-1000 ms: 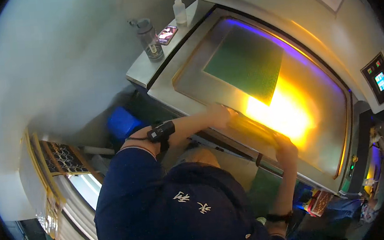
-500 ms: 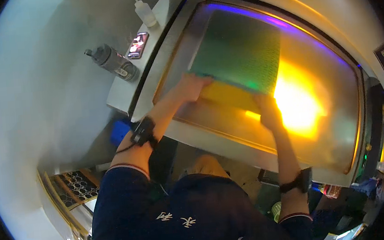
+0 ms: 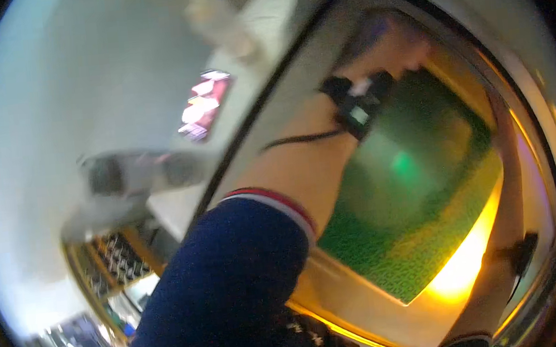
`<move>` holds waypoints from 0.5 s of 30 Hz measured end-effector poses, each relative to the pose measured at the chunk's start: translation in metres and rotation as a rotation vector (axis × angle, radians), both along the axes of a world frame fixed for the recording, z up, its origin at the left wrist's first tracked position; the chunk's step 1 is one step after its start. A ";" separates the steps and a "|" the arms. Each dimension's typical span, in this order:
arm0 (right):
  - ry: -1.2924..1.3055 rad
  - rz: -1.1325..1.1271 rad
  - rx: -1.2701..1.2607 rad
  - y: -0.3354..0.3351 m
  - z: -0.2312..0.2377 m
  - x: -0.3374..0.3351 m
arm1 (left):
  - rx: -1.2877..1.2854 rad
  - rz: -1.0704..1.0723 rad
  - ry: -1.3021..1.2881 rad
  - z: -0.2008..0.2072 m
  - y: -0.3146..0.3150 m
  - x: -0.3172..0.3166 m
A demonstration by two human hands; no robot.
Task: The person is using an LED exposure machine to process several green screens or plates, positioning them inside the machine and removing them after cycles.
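A green, finely patterned sheet (image 3: 397,249) lies slantwise on the yellow-lit work surface (image 3: 337,281), a greenish glow reflecting off its middle. Stretched across it, my left arm ends in my left hand (image 3: 405,43) at the sheet's far edge; motion smears the fingers, so I cannot see whether they grip it. My right arm runs up along the sheet's right side. At the far right corner, my right hand (image 3: 501,111) is dim and blurred, with its fingers not distinguishable. Small black devices are strapped on both forearms.
Along the left ledge (image 3: 271,15) stand a blurred white squeeze bottle (image 3: 222,26), a phone with a lit screen (image 3: 204,106) and a grey drinking bottle (image 3: 145,170). A raised dark rim (image 3: 270,81) borders the work surface. A brown patterned panel (image 3: 117,263) is at lower left.
Both hands have gone from the sheet's near edge to its far side. The sheet now reaches closer to me and covers more of the bright light. My view has shifted and turned.
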State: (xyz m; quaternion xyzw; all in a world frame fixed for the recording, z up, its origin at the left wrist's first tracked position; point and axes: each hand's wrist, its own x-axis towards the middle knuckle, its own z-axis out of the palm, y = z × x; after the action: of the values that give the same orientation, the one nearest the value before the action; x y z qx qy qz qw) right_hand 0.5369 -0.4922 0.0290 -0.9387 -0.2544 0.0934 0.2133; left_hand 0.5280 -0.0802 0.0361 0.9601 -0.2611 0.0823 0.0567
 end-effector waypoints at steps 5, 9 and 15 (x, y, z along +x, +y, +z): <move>-0.147 -0.059 -0.088 0.065 -0.004 0.013 | 0.210 -0.043 0.267 0.016 0.023 0.047; -0.232 -0.127 -0.376 0.072 -0.018 -0.046 | 0.182 0.103 0.047 -0.014 0.007 -0.002; -0.317 -0.105 -0.283 0.086 0.008 -0.167 | 0.145 0.110 0.129 0.016 0.023 -0.123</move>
State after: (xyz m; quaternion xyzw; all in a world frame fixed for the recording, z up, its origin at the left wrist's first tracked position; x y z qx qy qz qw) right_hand 0.3699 -0.4064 0.0365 -0.9741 -0.2198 -0.0320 0.0412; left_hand 0.4048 -0.0567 0.0523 0.9779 -0.2091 0.0041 -0.0010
